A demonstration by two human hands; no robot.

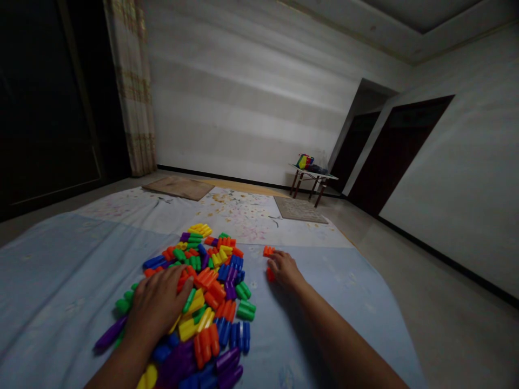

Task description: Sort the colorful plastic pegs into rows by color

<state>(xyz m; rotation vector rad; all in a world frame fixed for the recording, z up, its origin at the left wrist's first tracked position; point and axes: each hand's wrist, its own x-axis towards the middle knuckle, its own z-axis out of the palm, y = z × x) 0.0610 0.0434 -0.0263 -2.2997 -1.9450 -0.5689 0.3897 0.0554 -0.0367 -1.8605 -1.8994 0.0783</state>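
Note:
A heap of plastic building blocks (205, 278) in orange, yellow, green, blue and purple lies on a pale blue bed sheet. My left hand (158, 302) rests over the heap's left side, with an orange block (185, 276) between thumb and forefinger. To the right of the heap, my right hand (285, 268) is low on the sheet, its fingers curled at an orange block (270, 274). Just beyond those fingertips sits another orange block (268, 251). Blocks under the left palm are hidden.
The sheet (344, 302) has a white floral band at its far end. Two flat mats (178, 187) lie there. A small table (314, 172) bearing a colourful bag (305, 161) stands by the wall. A curtain (133, 97) hangs left; dark doors (399, 151) are right.

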